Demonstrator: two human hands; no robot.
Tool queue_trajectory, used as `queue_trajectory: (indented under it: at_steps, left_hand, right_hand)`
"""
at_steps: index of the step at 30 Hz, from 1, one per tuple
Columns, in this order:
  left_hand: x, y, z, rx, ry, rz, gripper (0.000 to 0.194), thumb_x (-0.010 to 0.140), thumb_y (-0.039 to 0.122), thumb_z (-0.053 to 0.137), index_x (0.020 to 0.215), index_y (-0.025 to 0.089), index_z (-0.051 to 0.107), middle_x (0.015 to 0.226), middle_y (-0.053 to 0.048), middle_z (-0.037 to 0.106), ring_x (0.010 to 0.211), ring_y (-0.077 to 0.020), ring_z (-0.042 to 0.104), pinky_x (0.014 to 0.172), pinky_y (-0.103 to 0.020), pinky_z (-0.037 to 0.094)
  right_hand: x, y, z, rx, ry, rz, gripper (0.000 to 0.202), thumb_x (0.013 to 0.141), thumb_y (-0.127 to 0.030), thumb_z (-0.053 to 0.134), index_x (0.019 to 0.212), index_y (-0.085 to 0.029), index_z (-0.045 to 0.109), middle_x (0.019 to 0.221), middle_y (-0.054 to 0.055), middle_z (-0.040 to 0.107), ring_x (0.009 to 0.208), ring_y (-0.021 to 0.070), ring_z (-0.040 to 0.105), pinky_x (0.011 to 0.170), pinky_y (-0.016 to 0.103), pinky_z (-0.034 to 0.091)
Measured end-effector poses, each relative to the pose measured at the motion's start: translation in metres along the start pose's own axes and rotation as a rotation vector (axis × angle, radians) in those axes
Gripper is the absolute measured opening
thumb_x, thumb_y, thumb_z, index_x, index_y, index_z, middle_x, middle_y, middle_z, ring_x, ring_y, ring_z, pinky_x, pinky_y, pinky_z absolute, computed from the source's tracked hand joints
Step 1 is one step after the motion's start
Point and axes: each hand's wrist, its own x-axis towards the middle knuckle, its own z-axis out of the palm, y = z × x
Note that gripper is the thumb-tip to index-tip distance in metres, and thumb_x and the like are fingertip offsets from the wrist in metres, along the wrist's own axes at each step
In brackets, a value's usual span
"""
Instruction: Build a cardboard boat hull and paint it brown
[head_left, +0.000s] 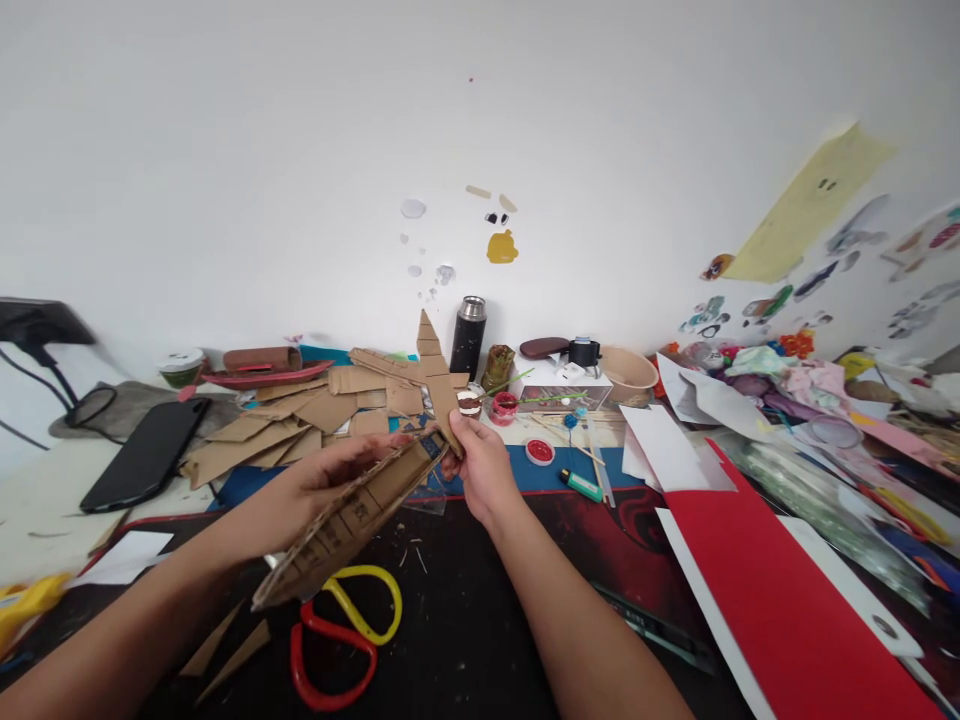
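Clock centre: the right hand (pixel 480 455).
Obstacles, 7 to 8 o'clock: scissors with red and yellow handles (pixel 364 605) on the desk (pixel 465 640), partly under the long cardboard piece (pixel 375 500).
Surroundings, 9 to 10 o'clock: black phone (pixel 146 455); heaped cardboard scraps (pixel 319 405).
Surroundings, 12 to 1 o'clock: black flask (pixel 468 338), upright; small red pot (pixel 503 406).
Surroundings, 3 to 4 o'clock: green lighter (pixel 583 486); red sheet (pixel 780 570).
Left hand (pixel 334 475): fingers bent, against the far side of the long piece; tightness of grip cannot be told.
Right hand: closed narrowly, thumb and fingers pinching the base of the pointed cardboard strip (pixel 437 385).
Cardboard, placement: raised over the desk; long piece towards 8 o'clock, strip towards 11 o'clock, meeting at the right hand.
Cardboard, appearance: brown; long piece curved, tapered, dark-marked; strip crossed by thin lines, tip up.
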Motion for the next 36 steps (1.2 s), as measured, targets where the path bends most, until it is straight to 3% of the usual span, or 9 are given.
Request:
queue_trajectory:
  at_steps: [2, 4, 8, 14, 20, 25, 28, 32, 36]
  left_hand:
    - [0.000, 0.000, 0.000, 0.019, -0.069, -0.075, 0.046, 0.070, 0.056, 0.096, 0.107, 0.030, 0.091, 0.120, -0.014, 0.086, 0.116, -0.0446, 0.079, 0.092, -0.051, 0.067]
    - [0.000, 0.002, 0.002, -0.053, -0.054, -0.167, 0.052, 0.069, 0.065, 0.095, 0.106, 0.029, 0.089, 0.114, -0.013, 0.086, 0.111, -0.0427, 0.080, 0.090, -0.049, 0.067]
    - [-0.002, 0.000, 0.010, -0.126, -0.126, -0.322, 0.075, 0.068, 0.062, 0.098, 0.132, 0.029, 0.079, 0.106, -0.012, 0.087, 0.088, -0.0383, 0.083, 0.078, -0.050, 0.066]
    - [-0.002, -0.020, 0.012, 0.006, -0.169, -0.278, 0.072, 0.070, 0.044, 0.097, 0.136, 0.029, 0.075, 0.097, -0.009, 0.086, 0.091, -0.0371, 0.082, 0.077, -0.045, 0.064]
    - [-0.001, -0.026, 0.016, 0.034, -0.191, -0.217, 0.049, 0.070, 0.039, 0.091, 0.118, 0.031, 0.081, 0.116, -0.007, 0.087, 0.108, -0.0386, 0.080, 0.090, -0.046, 0.063]
    - [0.003, -0.021, 0.016, 0.130, -0.113, -0.141, 0.043, 0.069, 0.034, 0.082, 0.112, 0.031, 0.082, 0.117, -0.005, 0.086, 0.112, -0.0397, 0.078, 0.095, -0.046, 0.062]
    - [0.007, -0.020, 0.013, 0.172, 0.025, -0.134, 0.037, 0.069, 0.038, 0.081, 0.104, 0.029, 0.081, 0.112, -0.005, 0.086, 0.112, -0.0406, 0.077, 0.097, -0.046, 0.060]
    - [0.012, -0.018, 0.010, 0.079, 0.160, -0.105, 0.035, 0.072, 0.038, 0.078, 0.104, 0.027, 0.076, 0.100, -0.004, 0.085, 0.096, -0.0353, 0.077, 0.088, -0.043, 0.060]
    - [0.016, -0.019, 0.008, 0.017, 0.380, -0.044, 0.021, 0.070, 0.037, 0.075, 0.087, 0.026, 0.072, 0.088, -0.004, 0.080, 0.087, -0.0317, 0.072, 0.080, -0.039, 0.057]
  right_hand:
    - [-0.002, 0.001, 0.002, -0.031, -0.026, 0.004, 0.058, 0.073, -0.075, 0.091, 0.078, -0.019, 0.076, 0.059, -0.001, 0.065, 0.046, 0.0125, 0.049, 0.045, 0.026, 0.037]
    - [-0.005, 0.001, 0.004, -0.063, -0.070, 0.002, 0.059, 0.073, -0.077, 0.090, 0.077, -0.019, 0.076, 0.060, -0.001, 0.066, 0.046, 0.0118, 0.048, 0.045, 0.026, 0.038]
    - [-0.011, 0.003, 0.009, -0.155, -0.152, -0.026, 0.059, 0.075, -0.079, 0.088, 0.076, -0.021, 0.074, 0.063, -0.002, 0.067, 0.048, 0.0136, 0.053, 0.046, 0.027, 0.042]
    - [-0.013, 0.005, 0.010, -0.212, -0.169, -0.052, 0.059, 0.077, -0.081, 0.085, 0.074, -0.023, 0.071, 0.059, -0.003, 0.062, 0.048, 0.0147, 0.053, 0.047, 0.028, 0.042]
    - [-0.015, 0.005, 0.012, -0.167, -0.169, -0.033, 0.057, 0.077, -0.078, 0.087, 0.078, -0.022, 0.075, 0.060, -0.003, 0.063, 0.047, 0.0140, 0.052, 0.045, 0.027, 0.043]
    - [-0.016, 0.004, 0.015, -0.104, -0.170, -0.011, 0.056, 0.076, -0.076, 0.089, 0.079, -0.021, 0.076, 0.068, 0.002, 0.071, 0.052, 0.0161, 0.061, 0.047, 0.026, 0.046]
    - [-0.016, 0.004, 0.014, -0.083, -0.124, -0.029, 0.057, 0.076, -0.075, 0.089, 0.084, -0.020, 0.077, 0.070, 0.003, 0.073, 0.055, 0.0178, 0.067, 0.045, 0.025, 0.046]
    - [-0.015, 0.002, 0.013, -0.039, -0.068, -0.021, 0.057, 0.074, -0.073, 0.091, 0.087, -0.018, 0.079, 0.081, 0.006, 0.080, 0.057, 0.0171, 0.070, 0.044, 0.023, 0.046]
    - [-0.019, 0.002, 0.016, -0.035, -0.076, -0.017, 0.056, 0.077, -0.071, 0.089, 0.088, -0.016, 0.080, 0.092, 0.011, 0.084, 0.054, 0.0139, 0.068, 0.044, 0.022, 0.047]
